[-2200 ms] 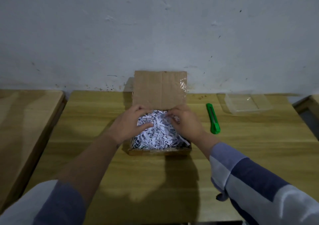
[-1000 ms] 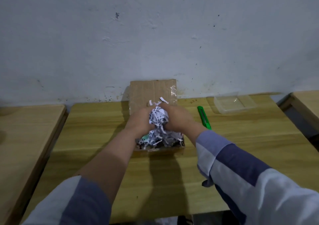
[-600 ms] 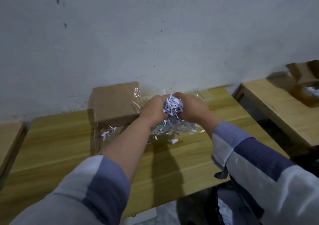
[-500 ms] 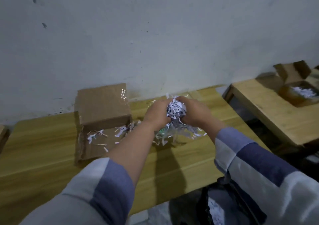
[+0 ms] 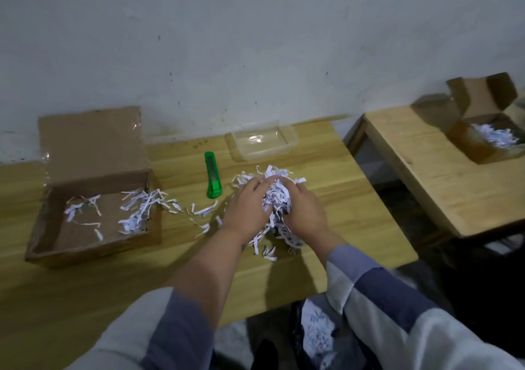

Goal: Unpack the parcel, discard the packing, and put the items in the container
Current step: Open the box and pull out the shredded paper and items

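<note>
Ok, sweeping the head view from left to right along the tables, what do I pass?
Open cardboard box with a few shreds left → green utility knife → left hand → bundle of shredded paper gripped between both hands → right hand → second open box holding shreds, on the neighbouring table.

Both hands — left hand (image 5: 246,210), right hand (image 5: 303,210) — are clutching a shredded paper wad (image 5: 276,196) above the table (image 5: 355,213), beside the opened box (image 5: 93,199).
</note>
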### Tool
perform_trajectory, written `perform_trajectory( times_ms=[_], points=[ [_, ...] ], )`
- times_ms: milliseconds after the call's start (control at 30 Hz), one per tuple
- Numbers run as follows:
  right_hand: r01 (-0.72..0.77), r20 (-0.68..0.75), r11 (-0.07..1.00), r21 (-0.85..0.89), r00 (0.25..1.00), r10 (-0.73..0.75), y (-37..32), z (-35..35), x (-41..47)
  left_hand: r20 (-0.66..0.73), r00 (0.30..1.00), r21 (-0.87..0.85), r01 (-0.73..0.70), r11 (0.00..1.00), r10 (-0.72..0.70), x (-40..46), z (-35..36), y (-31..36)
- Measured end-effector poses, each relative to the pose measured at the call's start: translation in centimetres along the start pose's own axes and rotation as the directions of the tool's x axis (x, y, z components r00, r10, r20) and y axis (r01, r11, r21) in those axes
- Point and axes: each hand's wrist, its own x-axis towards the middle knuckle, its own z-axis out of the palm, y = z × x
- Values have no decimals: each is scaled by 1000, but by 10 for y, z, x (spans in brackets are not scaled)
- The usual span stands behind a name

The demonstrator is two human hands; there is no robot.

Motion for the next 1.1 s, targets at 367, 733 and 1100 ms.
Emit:
perform_trajectory(
  times_ms=[367, 733, 1100],
  points=[
    [24, 247, 991, 130, 967, -56, 6, -36, 35, 169, 979, 161, 87, 983, -115, 15, -49, -10],
    [51, 57, 995, 90, 997, -56, 14, -29, 2, 118, 991, 9, 64, 998, -64, -4, -13, 3],
    [14, 123, 998, 54, 992, -21, 25, -36, -8, -29, 928, -217, 357, 908, -372, -13, -28, -27]
  ],
)
